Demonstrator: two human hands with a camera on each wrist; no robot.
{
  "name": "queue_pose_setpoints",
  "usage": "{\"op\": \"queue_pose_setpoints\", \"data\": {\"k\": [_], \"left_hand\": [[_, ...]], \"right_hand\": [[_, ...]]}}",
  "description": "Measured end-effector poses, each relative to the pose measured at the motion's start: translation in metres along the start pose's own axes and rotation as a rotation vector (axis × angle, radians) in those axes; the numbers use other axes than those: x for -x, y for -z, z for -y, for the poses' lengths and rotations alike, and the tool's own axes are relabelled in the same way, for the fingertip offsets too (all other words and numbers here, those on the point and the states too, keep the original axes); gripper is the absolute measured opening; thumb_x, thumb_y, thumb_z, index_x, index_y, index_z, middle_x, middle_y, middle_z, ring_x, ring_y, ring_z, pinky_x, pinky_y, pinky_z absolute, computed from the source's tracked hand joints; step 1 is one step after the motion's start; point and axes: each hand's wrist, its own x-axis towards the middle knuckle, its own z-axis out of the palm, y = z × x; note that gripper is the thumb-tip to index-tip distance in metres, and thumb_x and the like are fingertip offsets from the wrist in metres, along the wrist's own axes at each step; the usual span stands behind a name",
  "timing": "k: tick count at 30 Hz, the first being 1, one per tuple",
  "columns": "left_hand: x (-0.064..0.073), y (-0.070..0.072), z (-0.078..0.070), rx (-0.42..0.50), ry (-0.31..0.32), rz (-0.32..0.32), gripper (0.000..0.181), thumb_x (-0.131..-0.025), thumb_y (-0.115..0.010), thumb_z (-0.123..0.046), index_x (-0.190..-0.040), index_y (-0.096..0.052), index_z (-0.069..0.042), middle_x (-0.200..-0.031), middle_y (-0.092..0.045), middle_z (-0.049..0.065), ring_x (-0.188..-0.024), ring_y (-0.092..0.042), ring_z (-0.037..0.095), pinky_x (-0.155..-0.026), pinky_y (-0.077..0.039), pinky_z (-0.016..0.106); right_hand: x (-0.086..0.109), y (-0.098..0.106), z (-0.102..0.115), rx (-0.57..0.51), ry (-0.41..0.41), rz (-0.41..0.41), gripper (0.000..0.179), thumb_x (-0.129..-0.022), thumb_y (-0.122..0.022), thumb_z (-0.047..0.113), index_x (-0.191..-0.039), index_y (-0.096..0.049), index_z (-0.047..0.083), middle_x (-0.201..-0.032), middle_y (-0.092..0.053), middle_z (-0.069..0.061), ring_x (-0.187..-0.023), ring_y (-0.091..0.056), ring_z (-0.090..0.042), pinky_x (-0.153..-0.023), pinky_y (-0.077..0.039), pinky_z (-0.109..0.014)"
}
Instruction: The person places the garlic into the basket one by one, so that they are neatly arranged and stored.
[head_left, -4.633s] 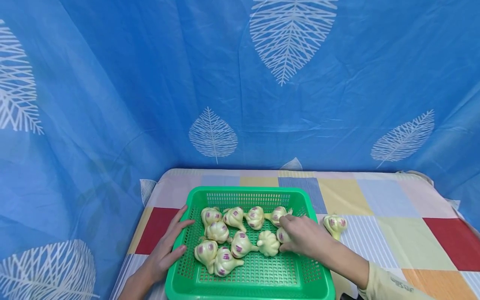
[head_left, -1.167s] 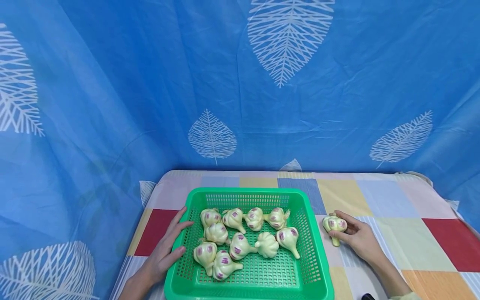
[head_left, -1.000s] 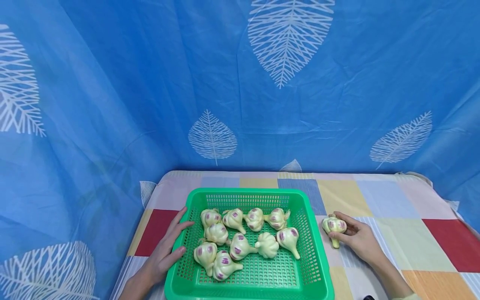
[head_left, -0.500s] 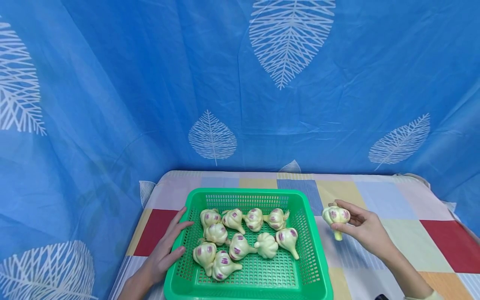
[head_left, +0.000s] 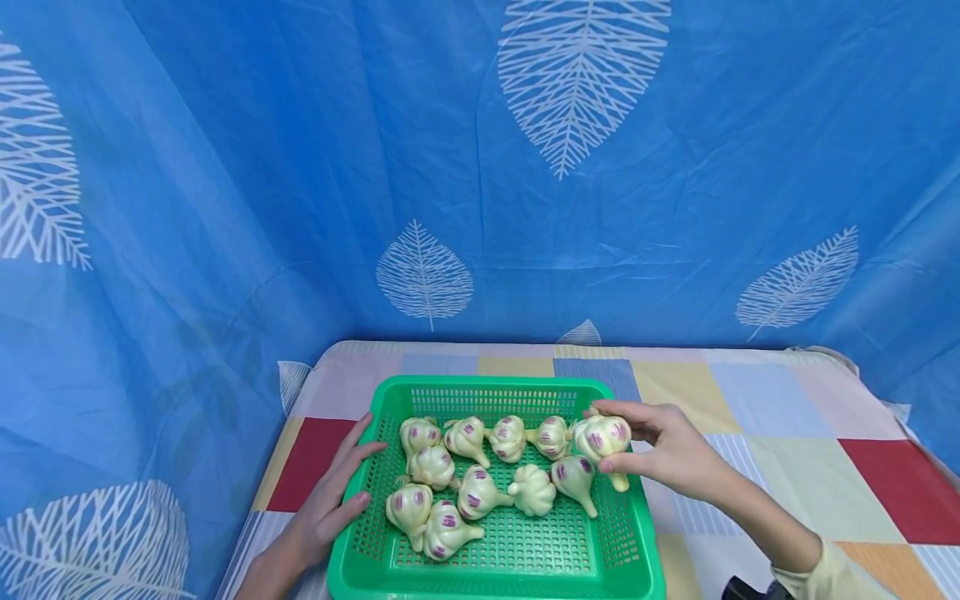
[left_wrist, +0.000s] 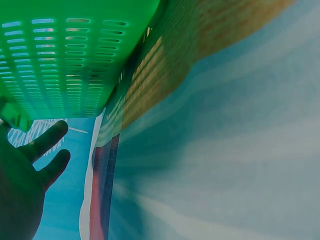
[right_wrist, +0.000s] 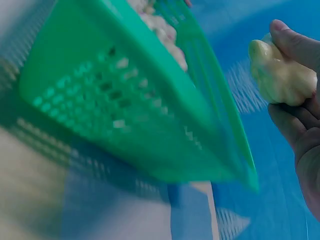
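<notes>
My right hand [head_left: 671,450] pinches a garlic bulb [head_left: 602,437] between thumb and fingers, above the right rim of a green basket [head_left: 495,587]. In the right wrist view the same garlic bulb [right_wrist: 282,75] shows its pale underside, clear of the basket wall [right_wrist: 125,115]. Several purple-streaked garlic bulbs [head_left: 482,492] lie inside, in loose rows toward the back and left. My left hand [head_left: 330,500] rests at the basket's left rim with its fingers spread and relaxed. In the left wrist view, that hand [left_wrist: 25,185] is dark beside the perforated wall [left_wrist: 65,55].
A patchwork cloth [head_left: 795,467] covers the table under the basket and to its right. A blue curtain [head_left: 480,167] with white leaf prints hangs behind and at the left. A dark wrist device [head_left: 750,590] shows near the right sleeve [head_left: 832,575].
A bulb was released inside the basket earlier. My right hand then took the garlic bulb from the cloth at the right, lifted it and carried it left over the rim. The left hand stayed put.
</notes>
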Motion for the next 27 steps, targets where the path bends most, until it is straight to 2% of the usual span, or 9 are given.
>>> {"op": "queue_pose_setpoints", "data": {"k": [6,12,18,22,27], "left_hand": [[0.000,0.000,0.000,-0.004,-0.010,0.000,0.060,-0.088,-0.048,-0.004,-0.148,-0.042,0.001,-0.166,-0.012,0.015,-0.148,-0.019,0.016,-0.100,-0.048,0.034],[-0.001,0.000,-0.001,0.002,-0.008,-0.005,0.060,-0.088,-0.048,-0.005,-0.147,-0.042,0.001,-0.166,-0.012,0.015,-0.148,-0.018,0.015,-0.097,-0.050,0.035],[-0.001,-0.001,0.000,0.015,0.010,-0.005,0.059,-0.090,-0.047,-0.009,-0.148,-0.042,0.000,-0.167,-0.010,0.013,-0.148,-0.018,0.013,-0.097,-0.051,0.035],[-0.001,-0.001,0.000,0.020,0.020,-0.005,0.058,-0.091,-0.046,-0.011,-0.147,-0.043,0.000,-0.167,-0.009,0.012,-0.148,-0.018,0.012,-0.096,-0.051,0.035],[0.001,-0.001,0.000,-0.003,0.019,-0.013,0.058,-0.090,-0.046,-0.010,-0.147,-0.044,-0.001,-0.167,-0.011,0.011,-0.148,-0.019,0.014,-0.099,-0.048,0.035]], "right_hand": [[-0.024,-0.024,0.012,0.007,0.086,0.225,0.063,-0.080,-0.087,0.018,-0.134,-0.061,-0.001,-0.123,-0.067,-0.014,-0.099,-0.069,-0.014,-0.081,-0.058,-0.033],[-0.040,-0.050,0.021,0.037,0.142,0.455,0.061,-0.081,-0.086,0.027,-0.133,-0.063,0.007,-0.124,-0.067,0.000,-0.100,-0.066,-0.008,-0.083,-0.056,-0.030],[-0.048,-0.076,0.021,0.087,0.179,0.674,0.060,-0.086,-0.081,0.034,-0.138,-0.060,0.012,-0.132,-0.063,0.007,-0.117,-0.059,-0.005,-0.092,-0.051,-0.026],[-0.050,-0.088,0.018,0.096,0.206,0.761,0.061,-0.088,-0.079,0.034,-0.140,-0.058,0.011,-0.134,-0.062,0.005,-0.122,-0.057,-0.005,-0.095,-0.049,-0.024],[-0.050,-0.097,0.013,0.177,0.226,0.843,0.059,-0.089,-0.078,0.035,-0.140,-0.057,0.012,-0.135,-0.061,0.007,-0.121,-0.056,-0.003,-0.093,-0.049,-0.021]]}}
